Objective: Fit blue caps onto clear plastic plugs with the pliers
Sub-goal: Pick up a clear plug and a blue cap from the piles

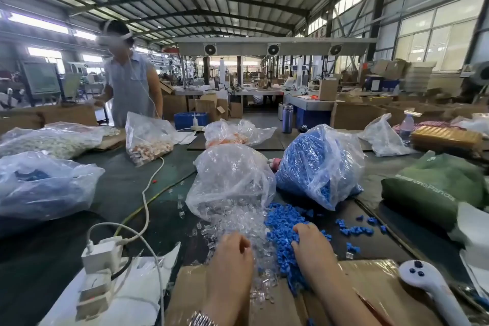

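Dark green table (127,182), wide, running across the whole lower view and carrying everything listed below.

Clear plastic bag of blue caps (317,164), standing right of centre, its mouth spilling toward the near edge. Clear plastic bag of transparent plugs (232,180), leaning just beside it on the left, also spilling forward. 1 further clear bag with dark blue contents (42,188) lying at the far left.

Green fabric bag with white lettering (434,188), lying at the right, well apart from the 2 piles.

Flat brown cardboard sheet (370,288), lying at the near edge under both forearms.

Loose pile of small blue plastic caps (280,222), spreading from the bag mouth onto the table and the cardboard; a few strays are lying further right. Loose pile of small clear plastic plugs (232,222), touching the blue pile on its left side.

White handheld controller with 3 dark buttons (423,275), lying on the cardboard at the right.

White power strip with white cable (102,254), sitting at the near left.

Left hand (232,251), resting knuckles-up on the clear plugs, fingers (244,242) curling down into the pile; whether they are pinching a plug cannot be told. Right hand (312,243), resting on the blue caps, fingers (300,230) bending down into the pile; whether they are gripping a cap cannot be told.

Metal wristwatch (201,320), showing on the left wrist at the bottom edge.
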Action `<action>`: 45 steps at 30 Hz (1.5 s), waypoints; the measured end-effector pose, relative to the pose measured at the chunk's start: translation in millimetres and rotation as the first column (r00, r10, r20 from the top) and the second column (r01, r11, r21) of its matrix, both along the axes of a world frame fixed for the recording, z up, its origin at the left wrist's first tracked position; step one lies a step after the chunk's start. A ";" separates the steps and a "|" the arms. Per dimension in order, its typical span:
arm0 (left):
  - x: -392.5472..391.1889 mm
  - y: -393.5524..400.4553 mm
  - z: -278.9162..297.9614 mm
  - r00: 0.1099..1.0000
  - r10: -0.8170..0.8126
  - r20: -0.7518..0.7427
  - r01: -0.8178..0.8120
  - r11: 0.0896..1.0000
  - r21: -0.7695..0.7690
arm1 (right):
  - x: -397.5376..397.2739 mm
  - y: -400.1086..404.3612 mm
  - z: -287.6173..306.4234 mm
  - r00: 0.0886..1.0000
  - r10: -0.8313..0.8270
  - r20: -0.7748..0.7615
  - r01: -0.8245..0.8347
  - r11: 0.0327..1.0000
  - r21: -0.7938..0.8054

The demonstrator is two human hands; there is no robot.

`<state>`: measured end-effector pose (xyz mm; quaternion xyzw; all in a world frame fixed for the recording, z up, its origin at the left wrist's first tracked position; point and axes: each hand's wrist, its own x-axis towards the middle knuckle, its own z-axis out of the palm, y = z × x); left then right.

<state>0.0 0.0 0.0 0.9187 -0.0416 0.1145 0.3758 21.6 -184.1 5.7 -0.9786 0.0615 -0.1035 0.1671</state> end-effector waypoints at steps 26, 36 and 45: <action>41.9 -0.1 -9.3 0.998 -0.052 -0.033 0.056 0.990 0.128 | -1.8 11.8 -28.0 0.932 -0.026 0.362 -0.096 0.944 0.315; 37.7 4.9 -3.8 0.998 -0.049 0.034 0.049 0.999 0.013 | -1.4 7.4 -29.9 0.898 -0.023 0.439 -0.180 0.892 0.414; 33.9 11.9 -5.6 0.916 -0.344 -0.207 0.027 0.567 -0.823 | -8.6 11.2 -21.7 0.943 -0.059 0.328 -0.236 0.576 0.783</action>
